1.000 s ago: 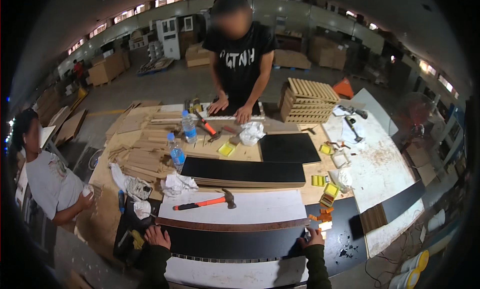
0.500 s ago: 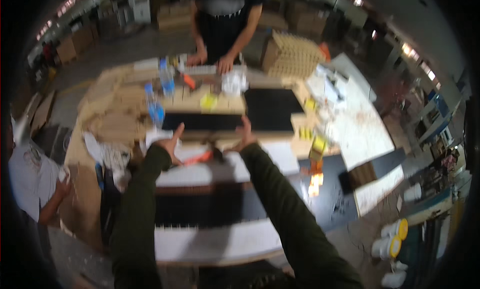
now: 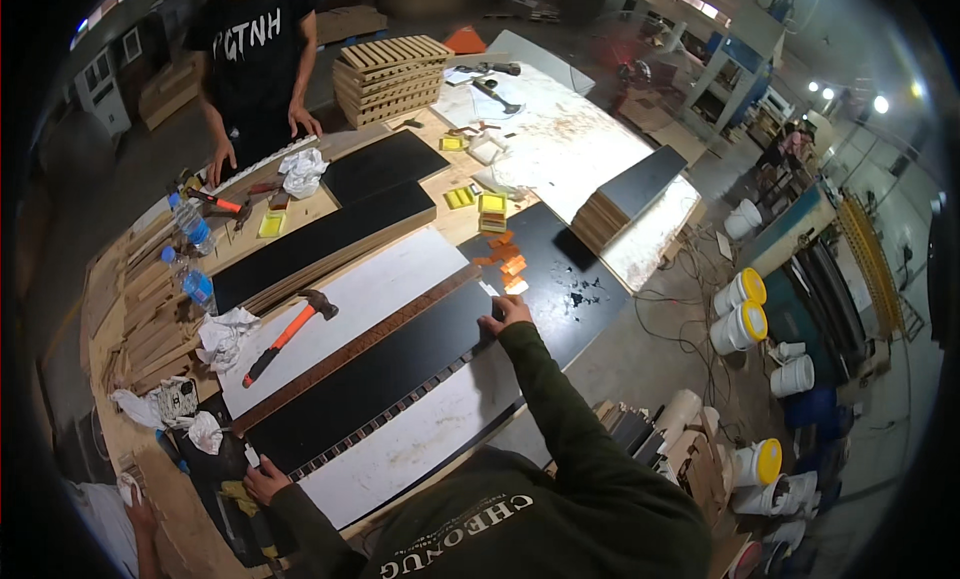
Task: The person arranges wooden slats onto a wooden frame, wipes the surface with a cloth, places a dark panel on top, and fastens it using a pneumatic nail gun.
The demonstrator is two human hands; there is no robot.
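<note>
This is a woodworking workshop. A long workbench (image 3: 560, 159) is covered with black panels (image 3: 330, 234), white boards (image 3: 370, 289) and stacks of slatted wood (image 3: 395, 69). A hammer (image 3: 290, 329) with an orange handle lies on one board. Paint buckets (image 3: 740, 309) stand on the concrete floor (image 3: 650, 339) among loose cables, and machines and shelving line the far walls under bright ceiling lamps.

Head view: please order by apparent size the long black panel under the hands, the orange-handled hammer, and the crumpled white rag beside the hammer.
1. Long black panel, by far the largest.
2. Orange-handled hammer.
3. Crumpled white rag, shorter than the hammer though bulkier.
All lie about equally near the camera.
</note>
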